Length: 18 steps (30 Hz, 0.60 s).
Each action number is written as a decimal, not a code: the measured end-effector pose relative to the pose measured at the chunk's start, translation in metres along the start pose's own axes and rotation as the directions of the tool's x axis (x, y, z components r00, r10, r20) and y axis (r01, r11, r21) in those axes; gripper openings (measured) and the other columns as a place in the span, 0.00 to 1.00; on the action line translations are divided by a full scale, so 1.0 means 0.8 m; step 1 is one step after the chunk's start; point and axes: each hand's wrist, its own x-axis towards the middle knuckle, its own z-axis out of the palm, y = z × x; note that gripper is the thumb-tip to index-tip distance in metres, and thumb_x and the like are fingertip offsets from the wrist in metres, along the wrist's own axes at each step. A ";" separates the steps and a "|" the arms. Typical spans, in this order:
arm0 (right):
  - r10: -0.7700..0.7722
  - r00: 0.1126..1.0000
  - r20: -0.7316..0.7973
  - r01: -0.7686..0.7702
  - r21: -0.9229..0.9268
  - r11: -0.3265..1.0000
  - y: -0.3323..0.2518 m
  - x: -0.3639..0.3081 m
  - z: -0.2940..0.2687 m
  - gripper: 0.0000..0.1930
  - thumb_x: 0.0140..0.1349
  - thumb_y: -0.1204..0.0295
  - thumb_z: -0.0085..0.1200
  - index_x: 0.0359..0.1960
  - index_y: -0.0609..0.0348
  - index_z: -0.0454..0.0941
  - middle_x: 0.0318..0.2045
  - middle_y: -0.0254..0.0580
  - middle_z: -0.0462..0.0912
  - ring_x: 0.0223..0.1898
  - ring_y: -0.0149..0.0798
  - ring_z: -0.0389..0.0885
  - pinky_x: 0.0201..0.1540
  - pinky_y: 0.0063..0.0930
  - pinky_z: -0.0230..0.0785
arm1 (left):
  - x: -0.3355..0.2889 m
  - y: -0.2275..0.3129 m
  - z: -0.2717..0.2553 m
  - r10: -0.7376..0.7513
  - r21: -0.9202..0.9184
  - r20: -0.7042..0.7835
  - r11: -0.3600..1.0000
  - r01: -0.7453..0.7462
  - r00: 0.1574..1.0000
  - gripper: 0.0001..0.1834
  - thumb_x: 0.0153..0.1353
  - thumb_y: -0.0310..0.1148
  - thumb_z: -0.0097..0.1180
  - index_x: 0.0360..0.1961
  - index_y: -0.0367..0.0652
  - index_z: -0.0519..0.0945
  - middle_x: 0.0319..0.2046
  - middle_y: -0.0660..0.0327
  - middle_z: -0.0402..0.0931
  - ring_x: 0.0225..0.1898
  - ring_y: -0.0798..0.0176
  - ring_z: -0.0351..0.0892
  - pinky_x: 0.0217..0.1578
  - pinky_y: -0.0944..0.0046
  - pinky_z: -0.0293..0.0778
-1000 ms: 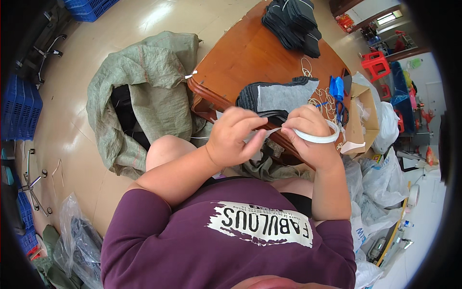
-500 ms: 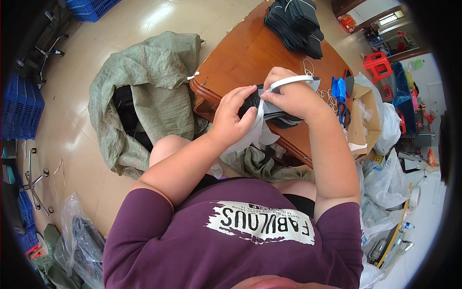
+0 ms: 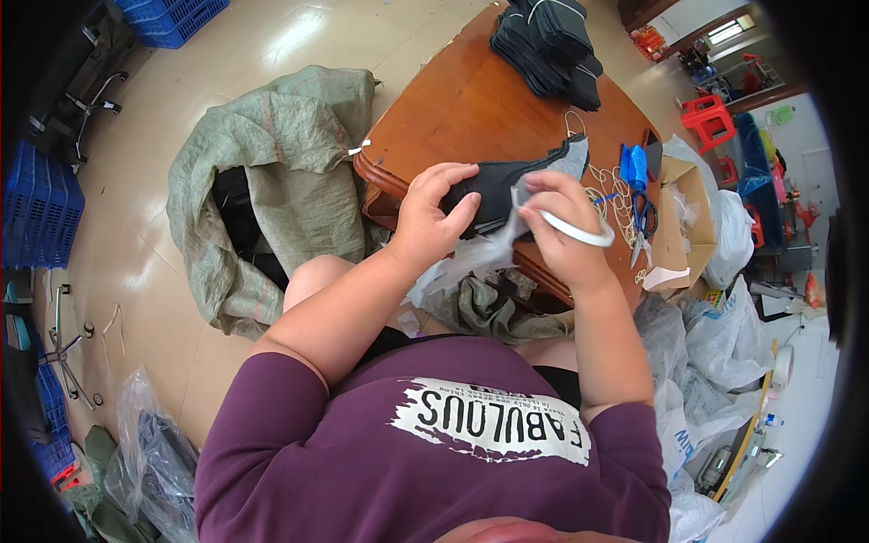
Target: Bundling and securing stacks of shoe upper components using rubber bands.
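Observation:
My left hand (image 3: 433, 217) is closed round the left end of a stack of black fabric pieces (image 3: 507, 185), with its thumb on the near side and its fingers on the far side. The stack lies at the near edge of a brown wooden table (image 3: 425, 118); a grey piece (image 3: 572, 159) shows at its right end. My right hand (image 3: 566, 231) pinches a translucent whitish strip (image 3: 480, 258), which hangs crumpled below the stack. A white ring, like a narrow tape roll (image 3: 584, 232), is hooked on the right hand.
Tied black fabric stacks (image 3: 552, 45) sit at the table's far end. Scissors (image 3: 644, 226), loose elastic bands (image 3: 611, 201) and a blue item (image 3: 635, 167) lie on the right. Beyond are a cardboard box (image 3: 692, 199) and plastic bags (image 3: 724, 344). A large green woven sack (image 3: 299, 199) stands left.
My right hand has drawn back toward me with the strip and the ring, exposing more of the stack. The left hand stays nearly in place.

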 end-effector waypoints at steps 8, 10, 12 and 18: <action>0.077 0.992 -0.098 -0.077 0.005 0.997 0.007 -0.006 0.019 0.07 0.55 0.73 0.65 0.29 0.62 0.80 0.42 0.48 0.81 0.44 0.50 0.81 0.46 0.38 0.74 | 0.001 0.008 0.015 0.239 0.198 -0.061 0.954 -0.223 0.969 0.13 0.56 0.33 0.65 0.42 0.44 0.85 0.55 0.50 0.73 0.58 0.48 0.69 0.59 0.52 0.64; 0.108 0.988 -0.113 -0.101 0.065 0.993 0.008 -0.004 0.020 0.07 0.55 0.73 0.65 0.28 0.62 0.80 0.42 0.48 0.81 0.44 0.50 0.80 0.45 0.38 0.73 | 0.001 0.004 0.020 0.156 0.188 -0.135 0.974 -0.129 0.979 0.13 0.54 0.34 0.68 0.40 0.44 0.84 0.56 0.50 0.72 0.59 0.48 0.70 0.59 0.52 0.65; 0.159 0.981 -0.111 -0.143 0.143 0.979 0.010 -0.004 0.018 0.07 0.55 0.73 0.65 0.29 0.62 0.80 0.42 0.48 0.81 0.44 0.49 0.80 0.45 0.38 0.73 | 0.003 0.002 0.021 0.108 0.107 -0.121 0.990 -0.095 0.987 0.14 0.52 0.34 0.70 0.40 0.43 0.84 0.57 0.50 0.72 0.59 0.49 0.70 0.59 0.53 0.65; 0.191 0.977 -0.097 -0.171 0.184 0.968 0.012 -0.006 0.020 0.07 0.57 0.72 0.65 0.29 0.62 0.80 0.43 0.48 0.80 0.45 0.49 0.79 0.46 0.37 0.72 | 0.001 -0.001 0.021 0.101 0.106 -0.039 0.990 -0.096 0.994 0.12 0.59 0.27 0.65 0.44 0.40 0.80 0.61 0.51 0.66 0.61 0.58 0.69 0.60 0.61 0.66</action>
